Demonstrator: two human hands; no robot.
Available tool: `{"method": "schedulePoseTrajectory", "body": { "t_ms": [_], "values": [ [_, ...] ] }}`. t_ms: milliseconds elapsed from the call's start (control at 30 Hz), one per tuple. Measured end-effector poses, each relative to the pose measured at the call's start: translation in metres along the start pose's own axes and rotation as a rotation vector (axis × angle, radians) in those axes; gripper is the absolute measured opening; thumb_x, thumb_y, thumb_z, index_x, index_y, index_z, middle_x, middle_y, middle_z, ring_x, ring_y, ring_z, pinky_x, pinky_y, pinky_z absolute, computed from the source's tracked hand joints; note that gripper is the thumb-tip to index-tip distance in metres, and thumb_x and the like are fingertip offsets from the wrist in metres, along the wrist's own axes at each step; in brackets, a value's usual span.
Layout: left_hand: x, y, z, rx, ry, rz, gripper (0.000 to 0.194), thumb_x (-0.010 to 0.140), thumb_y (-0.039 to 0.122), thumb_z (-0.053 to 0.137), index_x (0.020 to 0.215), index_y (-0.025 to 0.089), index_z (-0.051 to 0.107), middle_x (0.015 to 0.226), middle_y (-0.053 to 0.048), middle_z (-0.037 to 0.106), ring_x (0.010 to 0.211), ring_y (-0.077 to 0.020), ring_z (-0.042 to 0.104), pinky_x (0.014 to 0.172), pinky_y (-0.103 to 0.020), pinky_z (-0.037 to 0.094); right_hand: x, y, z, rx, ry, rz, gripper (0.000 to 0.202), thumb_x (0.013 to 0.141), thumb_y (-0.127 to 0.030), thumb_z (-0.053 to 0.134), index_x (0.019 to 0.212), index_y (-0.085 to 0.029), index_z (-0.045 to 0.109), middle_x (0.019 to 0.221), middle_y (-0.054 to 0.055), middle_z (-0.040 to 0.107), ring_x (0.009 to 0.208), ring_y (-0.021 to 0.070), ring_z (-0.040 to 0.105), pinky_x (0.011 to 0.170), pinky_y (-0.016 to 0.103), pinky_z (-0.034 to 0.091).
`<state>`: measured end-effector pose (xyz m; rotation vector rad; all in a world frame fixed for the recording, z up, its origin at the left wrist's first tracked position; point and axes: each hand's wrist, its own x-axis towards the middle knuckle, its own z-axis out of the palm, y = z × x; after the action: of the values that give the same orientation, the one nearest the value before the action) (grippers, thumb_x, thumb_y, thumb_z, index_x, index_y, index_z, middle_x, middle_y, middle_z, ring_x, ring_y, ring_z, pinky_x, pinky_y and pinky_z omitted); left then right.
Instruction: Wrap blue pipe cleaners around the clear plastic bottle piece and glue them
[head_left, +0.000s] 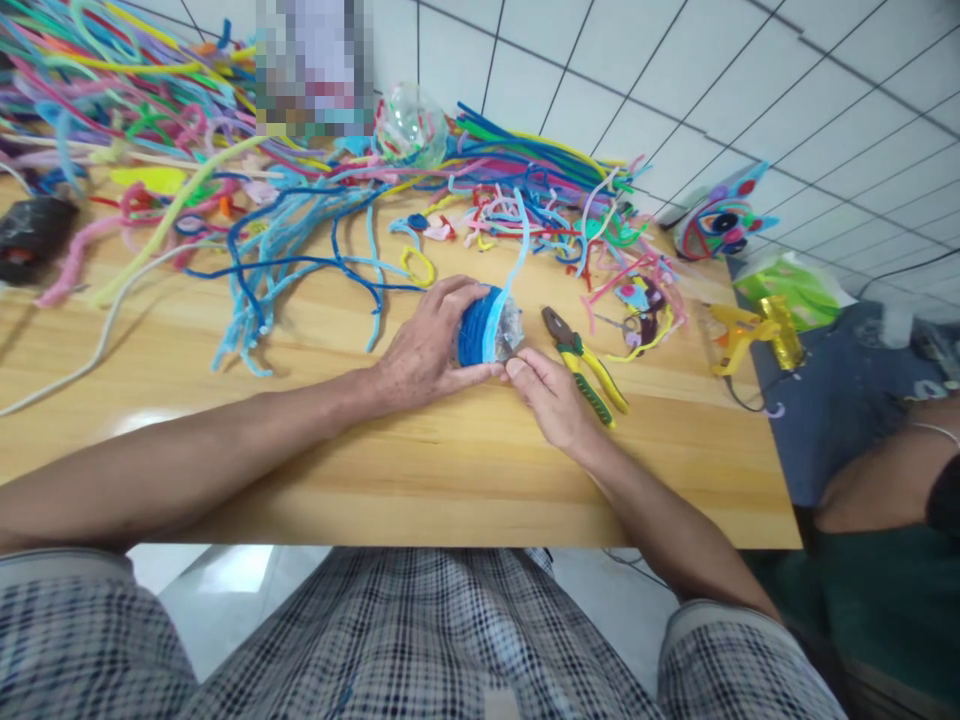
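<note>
My left hand [429, 345] is closed around a rounded, clear plastic form [510, 328], fingers over its top and thumb along its underside. Dark blue pipe cleaner [474, 332] covers the form's left part, with a light blue pipe cleaner [519, 240] wound beside it. The light blue one's loose end stands up and curves above the form. At the lower right edge, my right hand [551, 395] has thumb and forefinger pinched together; what lies between them is too small to make out. Just right of the form lie pliers [581, 365] with yellow-green handles.
Pipe cleaners [285, 240] in many colours heap along the table's [420, 470] back and left. A clear ball [411, 125] stands among them. At right are a yellow glue gun [739, 335], a green packet [787, 285] and a colourful mask [720, 225]. Another person's arm [892, 470] is at far right.
</note>
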<state>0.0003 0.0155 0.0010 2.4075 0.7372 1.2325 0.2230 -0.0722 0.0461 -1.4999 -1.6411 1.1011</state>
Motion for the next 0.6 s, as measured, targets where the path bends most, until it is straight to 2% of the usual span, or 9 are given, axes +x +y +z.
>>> {"method": "schedulePoseTrajectory", "body": {
  "t_ms": [100, 300, 400, 500, 600],
  "values": [
    [0.000, 0.000, 0.000, -0.032, -0.008, -0.033, 0.087, 0.092, 0.062, 0.084, 0.159, 0.023, 0.044, 0.155, -0.020, 0.058, 0.150, -0.0404, 0.056, 0.127, -0.063, 0.048, 0.003, 0.001, -0.001, 0.037, -0.004, 0.025, 0.054, 0.103, -0.075, 0.054, 0.087, -0.025, 0.064, 0.072, -0.003, 0.052, 0.069, 0.0153, 0.047, 0.061, 0.029, 0.033],
    [0.000, -0.004, 0.002, -0.050, 0.051, 0.030, 0.087, 0.093, 0.063, 0.082, 0.160, 0.023, 0.045, 0.151, -0.020, 0.060, 0.144, -0.0412, 0.060, 0.121, -0.064, 0.054, 0.008, 0.007, -0.004, 0.093, -0.056, 0.028, 0.058, 0.101, -0.080, 0.054, 0.088, -0.025, 0.066, 0.063, -0.007, 0.041, 0.059, 0.0140, 0.037, 0.057, 0.029, 0.029],
    [0.001, -0.004, 0.002, -0.075, 0.050, 0.012, 0.085, 0.093, 0.061, 0.083, 0.160, 0.024, 0.046, 0.152, -0.019, 0.060, 0.147, -0.0411, 0.059, 0.122, -0.063, 0.054, 0.006, 0.004, -0.006, 0.036, -0.065, -0.026, 0.053, 0.104, -0.074, 0.053, 0.089, -0.025, 0.066, 0.067, -0.005, 0.047, 0.064, 0.0150, 0.044, 0.061, 0.030, 0.033],
    [0.002, -0.002, 0.000, -0.063, 0.023, -0.011, 0.086, 0.093, 0.064, 0.082, 0.159, 0.021, 0.046, 0.152, -0.020, 0.060, 0.147, -0.0407, 0.059, 0.123, -0.063, 0.053, 0.004, -0.002, -0.008, -0.063, -0.090, -0.083, 0.044, 0.107, -0.062, 0.052, 0.090, -0.024, 0.066, 0.073, -0.003, 0.057, 0.070, 0.0156, 0.051, 0.068, 0.030, 0.037],
    [0.002, -0.001, -0.002, -0.065, -0.005, -0.032, 0.087, 0.092, 0.066, 0.082, 0.158, 0.020, 0.046, 0.153, -0.021, 0.060, 0.148, -0.0403, 0.058, 0.124, -0.062, 0.052, 0.003, -0.005, -0.008, -0.124, -0.088, -0.109, 0.036, 0.108, -0.051, 0.051, 0.090, -0.023, 0.066, 0.076, -0.003, 0.060, 0.072, 0.0152, 0.053, 0.071, 0.030, 0.038]
  ]
}}
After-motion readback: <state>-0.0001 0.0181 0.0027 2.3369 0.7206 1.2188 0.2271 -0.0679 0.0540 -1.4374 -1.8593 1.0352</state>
